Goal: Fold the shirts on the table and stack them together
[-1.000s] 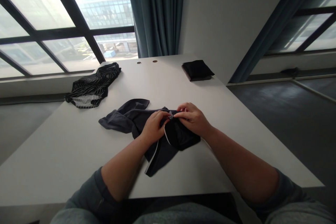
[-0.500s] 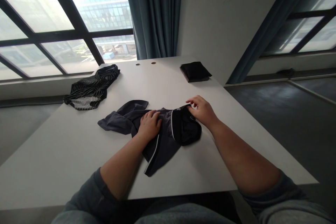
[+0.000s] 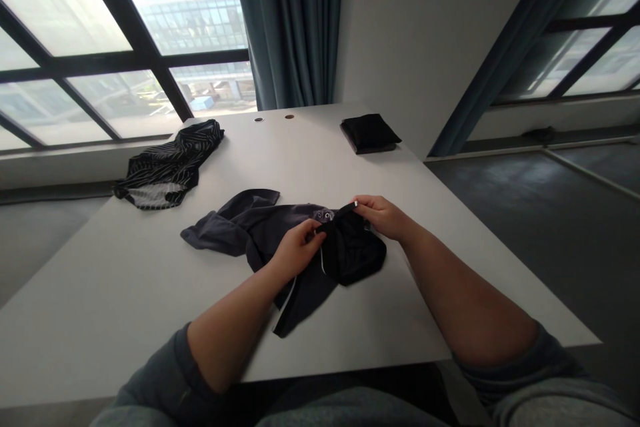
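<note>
A dark grey garment (image 3: 273,223) with black parts and white piping lies crumpled on the white table in front of me. Its kind is hard to make out; metal eyelets show near its black band. My left hand (image 3: 299,248) pinches the near part of that black band. The far end of the same band is gripped between the thumb and fingers of my right hand (image 3: 383,215). Between both hands the band is lifted a little, and the black inner fabric hangs down to the right. One grey leg or sleeve stretches out to the left.
On the white table (image 3: 165,307), a black-and-white patterned garment (image 3: 173,163) lies loosely at the far left edge. A folded black cloth stack (image 3: 370,132) sits at the far right. Two round holes are near the back edge, before a blue curtain (image 3: 300,27).
My left hand has moved right, from lying on the grey fabric to pinching the black band. My right hand has closed on the band, whose edge is now raised and pulled between both hands.
</note>
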The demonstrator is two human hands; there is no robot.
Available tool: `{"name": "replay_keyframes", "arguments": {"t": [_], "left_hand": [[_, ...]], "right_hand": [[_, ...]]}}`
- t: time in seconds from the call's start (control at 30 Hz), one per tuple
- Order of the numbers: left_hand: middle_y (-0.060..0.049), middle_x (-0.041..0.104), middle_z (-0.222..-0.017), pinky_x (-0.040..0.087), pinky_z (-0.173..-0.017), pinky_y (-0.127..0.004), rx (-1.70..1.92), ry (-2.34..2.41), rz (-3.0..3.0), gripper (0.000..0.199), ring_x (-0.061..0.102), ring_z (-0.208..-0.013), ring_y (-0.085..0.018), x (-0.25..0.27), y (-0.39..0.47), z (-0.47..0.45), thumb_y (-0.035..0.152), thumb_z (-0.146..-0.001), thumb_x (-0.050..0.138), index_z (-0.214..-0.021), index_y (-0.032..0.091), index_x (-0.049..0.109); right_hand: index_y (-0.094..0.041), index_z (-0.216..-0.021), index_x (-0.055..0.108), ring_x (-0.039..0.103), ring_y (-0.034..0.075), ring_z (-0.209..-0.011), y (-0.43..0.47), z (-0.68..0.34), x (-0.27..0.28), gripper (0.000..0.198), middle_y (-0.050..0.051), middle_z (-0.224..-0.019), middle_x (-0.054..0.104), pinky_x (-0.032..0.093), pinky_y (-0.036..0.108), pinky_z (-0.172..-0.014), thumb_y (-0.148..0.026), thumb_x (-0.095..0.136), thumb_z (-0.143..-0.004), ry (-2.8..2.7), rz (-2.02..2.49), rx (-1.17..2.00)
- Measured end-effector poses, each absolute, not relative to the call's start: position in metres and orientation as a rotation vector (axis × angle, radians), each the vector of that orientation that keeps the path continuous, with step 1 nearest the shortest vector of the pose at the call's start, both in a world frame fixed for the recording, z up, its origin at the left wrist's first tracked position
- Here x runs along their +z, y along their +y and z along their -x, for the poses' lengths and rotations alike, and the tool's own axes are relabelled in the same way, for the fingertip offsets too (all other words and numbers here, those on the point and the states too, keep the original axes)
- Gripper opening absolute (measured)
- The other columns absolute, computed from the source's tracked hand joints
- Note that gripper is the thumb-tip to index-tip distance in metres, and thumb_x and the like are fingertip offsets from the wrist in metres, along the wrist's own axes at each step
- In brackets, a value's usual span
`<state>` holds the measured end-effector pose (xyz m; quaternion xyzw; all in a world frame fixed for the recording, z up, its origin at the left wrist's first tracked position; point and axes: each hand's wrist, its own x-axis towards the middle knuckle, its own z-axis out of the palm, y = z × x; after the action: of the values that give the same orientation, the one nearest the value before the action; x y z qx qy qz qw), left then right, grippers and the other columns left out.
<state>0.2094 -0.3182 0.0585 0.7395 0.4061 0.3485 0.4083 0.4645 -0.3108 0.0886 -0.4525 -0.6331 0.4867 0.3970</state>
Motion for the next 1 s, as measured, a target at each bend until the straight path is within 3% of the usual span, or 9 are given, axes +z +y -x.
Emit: {"name": "replay_keyframes", "arguments": {"t": [0.17, 0.27, 0.37, 0.53, 0.63, 0.8, 1.0], "left_hand": [[-0.001, 0.070, -0.088, 0.049, -0.081, -0.030, 1.002, 0.826, -1.417, 0.026, 0.062, -0.083, -0.017, 0.062, -0.314, -0.209, 0.040, -0.086, 0.072, -0.097, 0.017, 0.070], [-0.003, 0.072, -0.096, 0.049, -0.086, -0.030, 1.053, 0.751, -1.250, 0.027, 0.064, -0.091, -0.018, 0.065, -0.315, -0.208, 0.038, -0.082, 0.076, -0.100, 0.017, 0.072], [0.001, 0.067, -0.081, 0.048, -0.074, -0.025, 1.030, 0.670, -1.083, 0.022, 0.061, -0.076, -0.014, 0.065, -0.317, -0.208, 0.035, -0.080, 0.079, -0.088, 0.018, 0.067], [0.005, 0.058, -0.066, 0.039, -0.056, -0.019, 0.939, 0.623, -0.989, 0.037, 0.051, -0.057, -0.008, 0.062, -0.318, -0.210, 0.040, -0.076, 0.087, -0.081, 0.018, 0.057], [0.005, 0.059, -0.068, 0.041, -0.056, -0.018, 0.933, 0.632, -0.987, 0.044, 0.052, -0.057, -0.007, 0.061, -0.316, -0.212, 0.043, -0.074, 0.090, -0.088, 0.018, 0.056], [0.010, 0.057, -0.066, 0.040, -0.053, -0.019, 1.040, 0.714, -0.969, 0.054, 0.051, -0.052, -0.008, 0.061, -0.311, -0.210, 0.042, -0.073, 0.088, -0.107, 0.025, 0.050], [0.009, 0.044, -0.067, 0.033, -0.049, -0.018, 1.215, 0.905, -1.073, 0.029, 0.042, -0.053, -0.007, 0.054, -0.302, -0.204, 0.041, -0.086, 0.072, -0.100, 0.024, 0.052]], "right_hand": [[-0.020, -0.104, 0.073, 0.060, 0.014, -0.062, -0.311, -0.463, 0.086, 0.046, 0.000, -0.076, 0.071, 0.046, 0.024, -0.057, -0.059, 0.079, -0.082, -1.474, 1.053, 1.383], [-0.018, -0.096, 0.076, 0.065, 0.015, -0.069, -0.311, -0.466, 0.088, 0.039, 0.003, -0.081, 0.074, 0.050, 0.026, -0.064, -0.053, 0.082, -0.081, -1.481, 1.048, 1.394], [-0.017, -0.092, 0.077, 0.067, 0.017, -0.073, -0.314, -0.466, 0.090, 0.033, 0.004, -0.084, 0.075, 0.052, 0.027, -0.068, -0.046, 0.082, -0.080, -1.418, 0.992, 1.495], [-0.016, -0.088, 0.071, 0.065, 0.018, -0.068, -0.313, -0.458, 0.083, 0.029, 0.005, -0.081, 0.073, 0.052, 0.029, -0.066, -0.042, 0.075, -0.076, -1.270, 1.001, 1.723], [-0.019, -0.092, 0.068, 0.060, 0.016, -0.064, -0.309, -0.452, 0.077, 0.026, 0.000, -0.075, 0.068, 0.046, 0.027, -0.061, -0.041, 0.073, -0.079, -1.442, 1.188, 1.491], [-0.021, -0.099, 0.069, 0.062, 0.019, -0.078, -0.309, -0.455, 0.087, 0.024, 0.004, -0.093, 0.071, 0.049, 0.031, -0.073, -0.041, 0.069, -0.086, -1.779, 1.339, 0.744], [-0.022, -0.088, 0.075, 0.063, 0.022, -0.081, -0.314, -0.475, 0.103, 0.009, 0.007, -0.091, 0.072, 0.046, 0.033, -0.077, -0.029, 0.071, -0.083, -2.204, 1.341, 0.518]]}}
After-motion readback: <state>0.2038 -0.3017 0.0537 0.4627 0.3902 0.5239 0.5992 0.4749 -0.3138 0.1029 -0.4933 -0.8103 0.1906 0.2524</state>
